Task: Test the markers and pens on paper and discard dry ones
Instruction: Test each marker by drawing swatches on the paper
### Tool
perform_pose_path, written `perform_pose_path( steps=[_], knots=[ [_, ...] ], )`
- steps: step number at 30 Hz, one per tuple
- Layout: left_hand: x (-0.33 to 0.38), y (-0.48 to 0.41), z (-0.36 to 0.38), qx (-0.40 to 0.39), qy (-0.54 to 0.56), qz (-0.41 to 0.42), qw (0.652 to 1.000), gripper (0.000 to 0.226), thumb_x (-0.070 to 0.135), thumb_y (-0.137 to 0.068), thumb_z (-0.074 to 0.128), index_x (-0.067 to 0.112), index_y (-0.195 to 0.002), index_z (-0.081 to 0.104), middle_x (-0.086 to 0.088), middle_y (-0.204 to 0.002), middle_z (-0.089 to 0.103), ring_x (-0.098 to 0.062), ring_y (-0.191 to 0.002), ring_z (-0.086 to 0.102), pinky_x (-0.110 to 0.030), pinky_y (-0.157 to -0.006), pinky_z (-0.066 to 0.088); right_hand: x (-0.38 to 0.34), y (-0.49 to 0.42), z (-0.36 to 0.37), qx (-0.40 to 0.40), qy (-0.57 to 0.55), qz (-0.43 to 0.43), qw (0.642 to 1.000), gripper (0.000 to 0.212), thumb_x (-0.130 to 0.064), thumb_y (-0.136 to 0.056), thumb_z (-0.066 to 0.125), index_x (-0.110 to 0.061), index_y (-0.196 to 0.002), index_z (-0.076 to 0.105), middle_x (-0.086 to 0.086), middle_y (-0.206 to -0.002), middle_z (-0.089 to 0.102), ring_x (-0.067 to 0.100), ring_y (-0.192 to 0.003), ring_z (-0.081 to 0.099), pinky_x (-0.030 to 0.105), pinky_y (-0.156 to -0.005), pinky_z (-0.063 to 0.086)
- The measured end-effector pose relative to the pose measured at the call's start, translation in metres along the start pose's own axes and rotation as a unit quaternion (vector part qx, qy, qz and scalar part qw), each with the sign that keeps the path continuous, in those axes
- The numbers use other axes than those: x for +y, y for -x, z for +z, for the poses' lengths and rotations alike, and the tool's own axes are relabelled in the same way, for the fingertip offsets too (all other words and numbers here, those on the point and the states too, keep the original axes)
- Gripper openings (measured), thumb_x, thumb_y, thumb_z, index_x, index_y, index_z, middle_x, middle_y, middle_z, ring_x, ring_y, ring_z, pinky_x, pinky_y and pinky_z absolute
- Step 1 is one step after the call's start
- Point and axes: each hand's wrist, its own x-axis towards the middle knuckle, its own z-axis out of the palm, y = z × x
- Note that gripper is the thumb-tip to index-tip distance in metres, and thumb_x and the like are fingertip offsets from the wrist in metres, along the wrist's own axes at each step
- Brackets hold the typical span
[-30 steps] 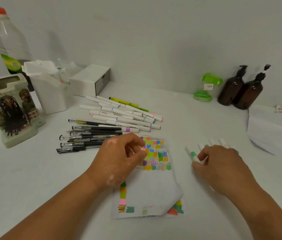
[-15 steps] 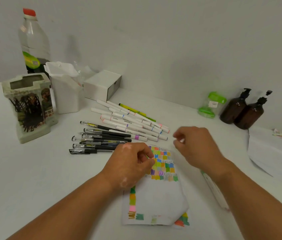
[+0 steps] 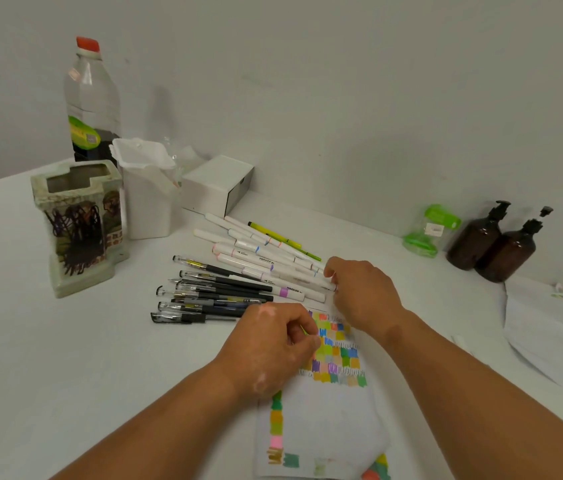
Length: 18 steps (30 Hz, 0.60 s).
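A sheet of paper covered with coloured test swatches lies in front of me. My left hand rests on its upper left corner with the fingers curled shut. Behind the paper lies a pile of white markers with one yellow-green pen at its far side, and a row of black gel pens to the left. My right hand is at the right end of the marker pile, thumb and fingers pinched on the end of a white marker. Another white marker peeks out beside my right forearm.
At the back left stand a decorated pen holder, a white bin, a plastic bottle and a white box. A green container and two brown pump bottles stand at the back right. White sheets lie at right.
My right hand left the group of markers at the right, crossed over the paper and reached the end of the white marker pile. My left hand stayed on the paper.
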Motion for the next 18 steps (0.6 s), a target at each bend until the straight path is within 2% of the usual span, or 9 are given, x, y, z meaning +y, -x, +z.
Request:
perform_pose_path(
  steps=[2,5,7,9,14,16,18],
  knots=[
    [0.000,0.000,0.000,-0.001,0.002,0.001,1.000,0.005,0.030,-0.089,0.073,0.029,-0.094,0.073,0.013,-0.075,0.067,0.007,-0.072,0.064,-0.008,-0.064,0.053,0.007,0.009,-0.010,0.013,-0.069,0.029,0.997,0.039,-0.010,-0.088,0.062,-0.033,-0.119,0.059,-0.007,-0.103,0.069,0.016,-0.087,0.064,0.031,-0.074,0.054],
    [0.001,0.000,-0.001,0.003,-0.002,0.008,1.000,0.007,0.029,-0.090,0.073,0.028,-0.097,0.073,0.014,-0.078,0.067,0.005,-0.074,0.064,-0.011,-0.066,0.054,0.014,0.034,-0.023,0.008,-0.252,0.073,0.965,0.039,-0.010,-0.082,0.073,-0.038,-0.107,0.062,-0.012,-0.088,0.070,0.007,-0.077,0.067,0.022,-0.067,0.054],
    [0.004,0.001,-0.002,0.011,-0.005,0.018,1.000,0.009,0.029,-0.089,0.073,0.029,-0.098,0.072,0.016,-0.080,0.066,0.006,-0.074,0.062,-0.010,-0.064,0.052,0.013,0.059,-0.029,-0.022,-0.415,0.098,0.904,0.037,-0.006,-0.080,0.077,-0.034,-0.102,0.065,-0.007,-0.087,0.075,0.012,-0.079,0.074,0.029,-0.069,0.062],
    [0.007,0.003,-0.001,0.012,-0.009,0.035,0.999,0.012,0.029,-0.088,0.074,0.030,-0.100,0.071,0.017,-0.085,0.065,0.005,-0.072,0.059,-0.009,-0.061,0.048,0.011,0.083,-0.029,-0.035,-0.524,0.112,0.844,0.036,-0.001,-0.081,0.077,-0.028,-0.103,0.069,-0.005,-0.091,0.077,0.016,-0.083,0.077,0.031,-0.066,0.064],
    [0.015,0.011,0.003,-0.024,-0.011,0.088,0.996,0.025,0.036,-0.082,0.079,0.034,-0.103,0.068,0.019,-0.090,0.064,-0.006,-0.079,0.060,-0.015,-0.066,0.051,0.007,0.120,-0.020,-0.013,-0.653,0.122,0.747,0.020,-0.002,-0.085,0.073,-0.019,-0.097,0.073,0.007,-0.094,0.079,0.024,-0.088,0.077,0.032,-0.069,0.063],
    [0.018,0.014,0.006,-0.036,-0.007,0.103,0.994,0.026,0.034,-0.085,0.077,0.034,-0.108,0.067,0.016,-0.089,0.065,-0.007,-0.081,0.061,-0.016,-0.069,0.052,0.003,0.126,-0.017,-0.013,-0.679,0.108,0.726,0.015,-0.007,-0.086,0.075,-0.021,-0.093,0.075,0.009,-0.096,0.079,0.024,-0.089,0.076,0.032,-0.069,0.062],
    [0.019,0.014,0.008,-0.047,-0.007,0.108,0.993,0.025,0.028,-0.092,0.070,0.032,-0.116,0.064,0.014,-0.093,0.067,-0.007,-0.086,0.063,-0.018,-0.075,0.053,0.001,0.130,-0.015,-0.015,-0.683,0.089,0.725,0.014,-0.017,-0.082,0.078,-0.023,-0.094,0.077,0.007,-0.096,0.079,0.021,-0.090,0.076,0.032,-0.070,0.062]
  ],
)
